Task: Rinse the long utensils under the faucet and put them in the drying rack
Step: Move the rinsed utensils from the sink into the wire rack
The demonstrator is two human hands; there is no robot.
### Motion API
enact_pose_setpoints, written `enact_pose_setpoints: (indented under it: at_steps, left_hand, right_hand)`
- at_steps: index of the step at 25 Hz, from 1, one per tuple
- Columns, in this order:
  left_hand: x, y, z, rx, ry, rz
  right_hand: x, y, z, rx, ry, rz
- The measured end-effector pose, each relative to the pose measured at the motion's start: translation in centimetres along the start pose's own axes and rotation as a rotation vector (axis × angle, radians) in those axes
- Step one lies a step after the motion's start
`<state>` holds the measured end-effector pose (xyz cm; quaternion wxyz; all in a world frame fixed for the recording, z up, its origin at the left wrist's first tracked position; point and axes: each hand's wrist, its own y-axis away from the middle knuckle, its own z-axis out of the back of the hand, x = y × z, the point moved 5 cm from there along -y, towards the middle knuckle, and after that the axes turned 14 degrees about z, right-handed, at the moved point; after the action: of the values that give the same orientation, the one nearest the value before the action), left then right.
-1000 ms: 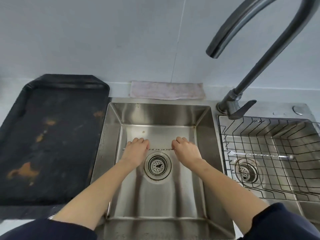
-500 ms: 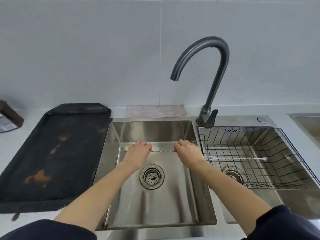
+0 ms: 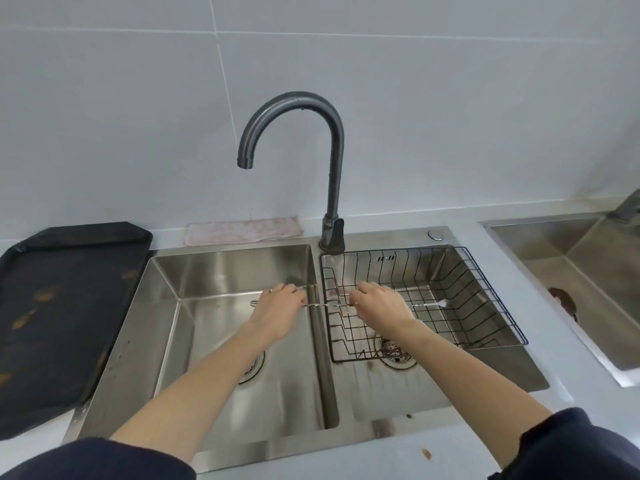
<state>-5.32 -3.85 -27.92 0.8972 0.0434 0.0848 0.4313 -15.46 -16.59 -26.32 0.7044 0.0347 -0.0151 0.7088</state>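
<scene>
Both forearms reach forward, palms down. The left hand [image 3: 278,308] over the left basin [image 3: 221,271] and the right hand [image 3: 379,306] over the rack [image 3: 491,289] each pinch an end of a thin twisted utensil [image 3: 327,305] spanning the divider. Another utensil [image 3: 429,304], seemingly a spoon, lies in the rack. The faucet [image 3: 332,174] stands behind.

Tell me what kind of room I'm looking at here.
Most likely a kitchen wash-up area: a stainless double sink with a gooseneck faucet against a tiled wall, a black wire drying rack in the right basin, and a dark baking tray on the counter.
</scene>
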Motion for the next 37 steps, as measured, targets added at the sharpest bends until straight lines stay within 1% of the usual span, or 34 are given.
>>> enact_pose_setpoints:
  at_steps: [8, 17, 20, 27, 33, 37]
  left_hand:
    - [-9.1, -1.5, -1.4, 0.012, -0.002, -0.062]
    - [-15.1, -4.3, -4.3, 0.108, 0.017, -0.063]
    - [-15.8, -4.8, -5.6, 0.154, 0.041, -0.065]
    - [-16.4, -5.7, -9.2, 0.285, 0.058, -0.031]
    - [-16.0, -6.1, -10.6, 0.283, 0.057, -0.006]
    - [-15.6, -5.9, -11.5, 0.299, 0.076, 0.018]
  right_hand:
    - [-7.7, 5.0, 0.1, 0.045, 0.021, -0.046]
    - [-14.6, 6.5, -1.9, 0.106, -0.034, -0.08]
    - [-15.9, 6.6, -3.1, 0.14, -0.067, -0.086]
    - [-17.5, 6.7, -7.0, 0.279, -0.143, -0.105]
    - [-17.4, 6.5, -8.8, 0.35, -0.177, -0.107]
    - [-17.3, 6.6, -9.3, 0.351, -0.191, -0.114]
